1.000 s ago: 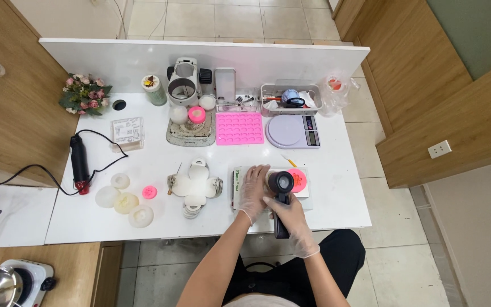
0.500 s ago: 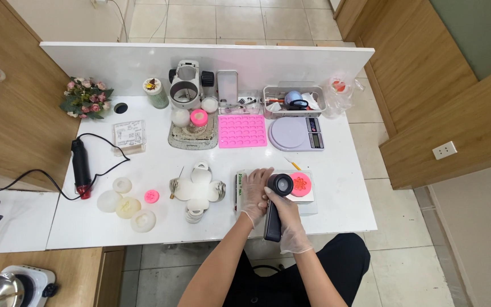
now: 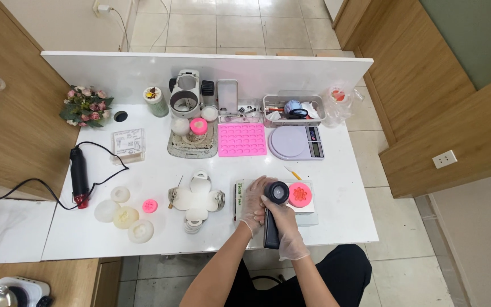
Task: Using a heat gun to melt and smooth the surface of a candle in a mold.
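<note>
We see a flat white box with a green-printed edge (image 3: 238, 195) lying on the white table near its front, partly under the gloved left hand (image 3: 254, 200). Further back, at the right of the round lilac kitchen scale, sits a small grey rectangular display panel (image 3: 313, 141) — dark and narrow. An upright phone with a pale blank screen (image 3: 227, 95) stands against the rear partition. To the left lies a clear square case holding a white printed card (image 3: 128, 141) — black marks on white.

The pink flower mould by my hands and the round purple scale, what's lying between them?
Only a small yellow-handled tool on the white table, head view.
</note>
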